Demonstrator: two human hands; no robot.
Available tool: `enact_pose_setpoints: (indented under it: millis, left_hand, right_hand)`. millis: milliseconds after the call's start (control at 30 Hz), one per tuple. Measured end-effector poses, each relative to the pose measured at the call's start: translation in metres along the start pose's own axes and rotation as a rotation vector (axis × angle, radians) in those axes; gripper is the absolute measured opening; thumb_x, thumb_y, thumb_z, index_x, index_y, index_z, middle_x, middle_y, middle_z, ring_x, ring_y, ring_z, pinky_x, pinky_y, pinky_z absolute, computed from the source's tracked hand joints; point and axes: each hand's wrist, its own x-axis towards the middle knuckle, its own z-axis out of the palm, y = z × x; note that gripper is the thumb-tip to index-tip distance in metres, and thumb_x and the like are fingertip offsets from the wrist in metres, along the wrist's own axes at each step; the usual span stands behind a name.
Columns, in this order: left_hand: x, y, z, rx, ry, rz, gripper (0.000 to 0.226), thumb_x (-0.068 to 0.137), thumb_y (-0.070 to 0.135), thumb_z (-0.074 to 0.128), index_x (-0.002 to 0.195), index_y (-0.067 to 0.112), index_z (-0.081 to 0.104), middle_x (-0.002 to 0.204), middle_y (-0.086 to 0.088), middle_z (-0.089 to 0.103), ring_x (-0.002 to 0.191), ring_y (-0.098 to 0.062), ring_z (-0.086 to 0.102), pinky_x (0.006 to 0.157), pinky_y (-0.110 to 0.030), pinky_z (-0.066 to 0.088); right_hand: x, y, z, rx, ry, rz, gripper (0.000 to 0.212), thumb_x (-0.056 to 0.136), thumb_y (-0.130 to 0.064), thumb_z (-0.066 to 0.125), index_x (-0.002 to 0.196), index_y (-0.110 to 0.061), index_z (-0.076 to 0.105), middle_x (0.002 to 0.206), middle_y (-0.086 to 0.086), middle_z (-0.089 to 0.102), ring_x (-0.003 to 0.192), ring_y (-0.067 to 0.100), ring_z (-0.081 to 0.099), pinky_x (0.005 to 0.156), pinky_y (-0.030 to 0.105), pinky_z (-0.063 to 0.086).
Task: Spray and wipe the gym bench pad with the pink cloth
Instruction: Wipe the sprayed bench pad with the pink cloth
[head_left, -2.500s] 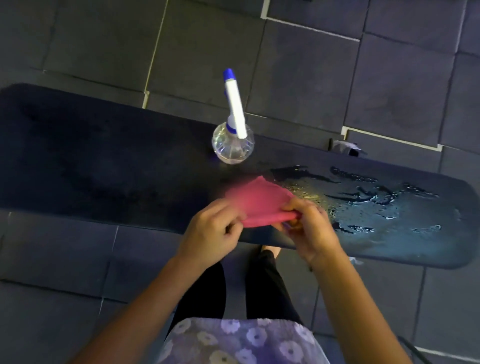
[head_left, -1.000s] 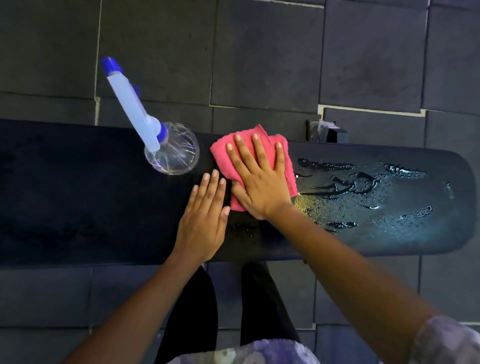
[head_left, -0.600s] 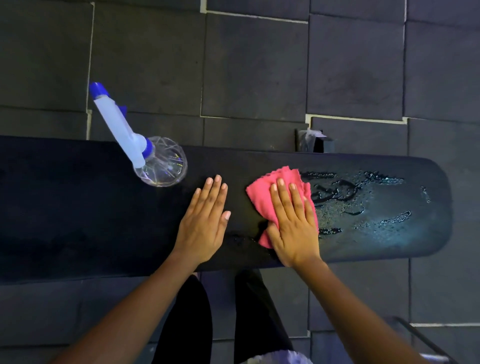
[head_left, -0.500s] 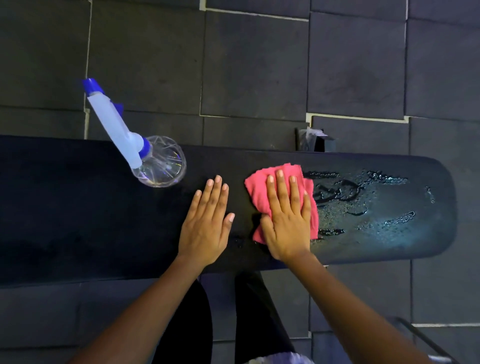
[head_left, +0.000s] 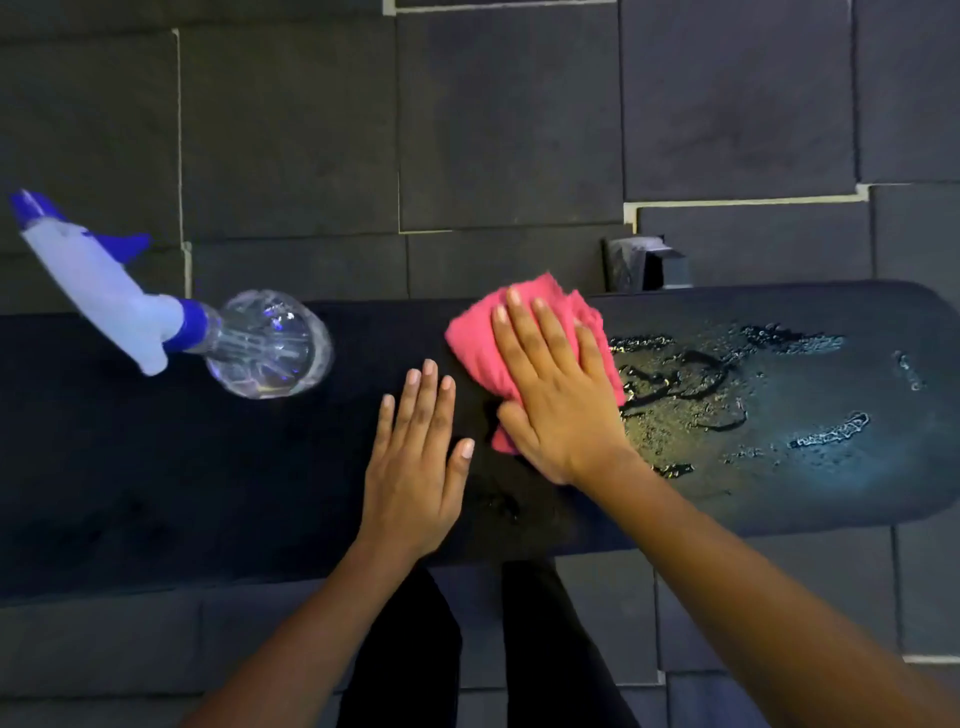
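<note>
Grip: your right hand lies flat and spread on the cloth, pinning it under palm and fingers instead of pinching it. Your left hand is flat too, fingers together, holding nothing, braced on the pad just beside the cloth.
Cloth: bunched under your right hand, at the far edge of the pad near its middle; pink folds show past your fingertips and at your thumb side.
Bottle: the sprayer stands on the pad to your left, well apart from both hands, nozzle leaning out past the far edge.
Done: spraying looks finished for the right end; streaks and beads of liquid sit there. The strip around the cloth and under your left hand shows no pooled liquid.
Left: most of the wet patch lies to the right of the cloth, unwiped. The left half looks dry and dark; I cannot tell whether it has been sprayed or wiped.
Edges: the cloth sits right at the far edge, so a push away from you would likely run it off onto the floor. The rounded right end is well apart from your hand.
Room: open pad runs rightward through the wet patch, nothing in the way. Leftward, your own left hand blocks first, then the bottle. A dark bracket sits just behind the far edge, beside the cloth.
</note>
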Motion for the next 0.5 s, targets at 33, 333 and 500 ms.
enact_pose_setpoints:
  millis: [33,333,500]
  left_hand:
    - [0.003,0.008,0.002,-0.01,0.01,-0.014,0.058,0.1,0.034,0.028,0.15,0.004,0.026,0.16,-0.013,0.017,0.149,-0.023,0.01,0.12,-0.048,0.011]
    - [0.006,0.035,0.007,-0.08,0.018,0.003,0.055,0.101,0.032,0.026,0.149,0.005,0.028,0.159,-0.011,0.019,0.149,-0.022,0.012,0.121,-0.045,0.008]
    - [0.009,0.042,0.008,-0.091,0.015,0.02,0.054,0.1,0.03,0.029,0.149,0.006,0.03,0.159,-0.01,0.021,0.149,-0.023,0.014,0.121,-0.047,0.01]
  right_hand:
    - [-0.015,0.007,0.001,-0.005,-0.001,-0.011,0.079,0.087,-0.042,0.032,0.157,-0.013,0.01,0.166,0.007,0.005,0.153,0.025,0.003,0.121,0.052,0.01]
    - [-0.07,0.05,-0.031,0.744,0.312,0.321,0.062,0.072,-0.027,0.035,0.129,-0.034,0.057,0.129,-0.033,0.056,0.117,0.027,0.053,0.098,0.034,0.039]
    - [-0.051,0.042,-0.059,0.68,0.29,0.409,0.079,0.07,-0.023,0.039,0.146,-0.042,0.031,0.153,-0.026,0.029,0.145,0.016,0.024,0.116,0.047,0.021]
